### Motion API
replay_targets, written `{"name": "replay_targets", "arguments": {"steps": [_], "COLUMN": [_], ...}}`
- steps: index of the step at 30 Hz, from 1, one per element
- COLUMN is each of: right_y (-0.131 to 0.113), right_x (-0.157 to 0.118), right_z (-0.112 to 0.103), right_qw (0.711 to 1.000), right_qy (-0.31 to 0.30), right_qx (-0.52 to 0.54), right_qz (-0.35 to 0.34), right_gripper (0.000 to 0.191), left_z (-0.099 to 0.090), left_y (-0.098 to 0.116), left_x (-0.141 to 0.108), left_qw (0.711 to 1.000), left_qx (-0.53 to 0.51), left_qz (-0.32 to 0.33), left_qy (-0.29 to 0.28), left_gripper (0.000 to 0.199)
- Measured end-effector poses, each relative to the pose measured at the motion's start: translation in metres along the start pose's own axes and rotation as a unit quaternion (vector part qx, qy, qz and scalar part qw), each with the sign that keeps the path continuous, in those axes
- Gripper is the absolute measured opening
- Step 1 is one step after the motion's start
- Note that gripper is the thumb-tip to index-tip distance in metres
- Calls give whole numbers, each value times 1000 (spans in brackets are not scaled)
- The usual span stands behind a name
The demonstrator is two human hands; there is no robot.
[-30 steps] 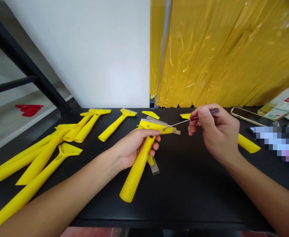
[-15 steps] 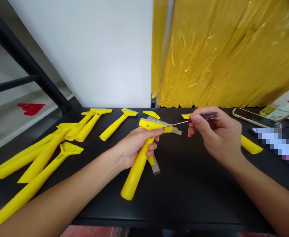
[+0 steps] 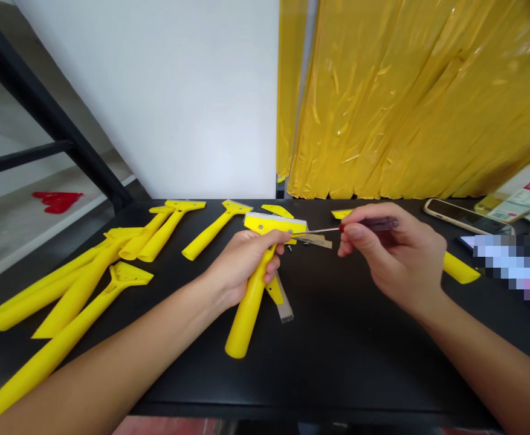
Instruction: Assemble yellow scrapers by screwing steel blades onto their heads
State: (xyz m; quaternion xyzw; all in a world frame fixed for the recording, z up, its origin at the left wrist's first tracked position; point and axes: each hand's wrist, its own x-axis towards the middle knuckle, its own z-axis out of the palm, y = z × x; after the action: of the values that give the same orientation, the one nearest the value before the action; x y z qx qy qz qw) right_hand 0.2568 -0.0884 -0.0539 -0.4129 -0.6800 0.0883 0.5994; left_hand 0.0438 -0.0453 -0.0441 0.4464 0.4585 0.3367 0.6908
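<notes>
My left hand [image 3: 253,260] is closed around the neck of a yellow scraper [image 3: 245,320], its thumb pressed on the head. That head carries a pale metal strip along its top edge and shows screws in its face. In my right hand [image 3: 391,254], a screwdriver [image 3: 376,223] with a dark, see-through handle is pinched between thumb and fingers. Its thin shaft points left, with the tip at the right part of the scraper head, beside my left thumb. Below the held scraper lie a yellow plate [image 3: 274,292] and a grey blade-like strip [image 3: 285,309].
Several yellow scrapers [image 3: 129,275] lie at the left of the black table [image 3: 337,368]. A loose yellow plate [image 3: 277,211] sits behind the held head. At the right are a phone [image 3: 466,216] and another yellow handle [image 3: 460,267]. A white panel and yellow wrapped stack stand behind.
The scraper head has shifted left and turned slightly, its handle standing a bit steeper. My right hand and the screwdriver have moved slightly left and down, the shaft now nearly level.
</notes>
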Motion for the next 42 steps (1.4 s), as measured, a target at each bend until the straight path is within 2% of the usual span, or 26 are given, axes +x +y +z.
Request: {"name": "replay_targets", "arguments": {"steps": [13, 35, 42], "right_y": [-4, -4, -4], "right_x": [-2, -5, -5], "right_z": [-2, 2, -2], "right_qw": [998, 999, 998], "right_qy": [-11, 42, 25], "right_qx": [-53, 9, -42], "right_qz": [-46, -25, -46], "right_gripper": [8, 7, 10], "left_z": [5, 5, 6], "left_y": [1, 5, 3], "left_x": [-5, -8, -9], "left_qw": [999, 999, 998], "left_qx": [22, 27, 38], "left_qz": [23, 38, 41], "left_qy": [3, 24, 21], "left_gripper": [29, 34, 35]}}
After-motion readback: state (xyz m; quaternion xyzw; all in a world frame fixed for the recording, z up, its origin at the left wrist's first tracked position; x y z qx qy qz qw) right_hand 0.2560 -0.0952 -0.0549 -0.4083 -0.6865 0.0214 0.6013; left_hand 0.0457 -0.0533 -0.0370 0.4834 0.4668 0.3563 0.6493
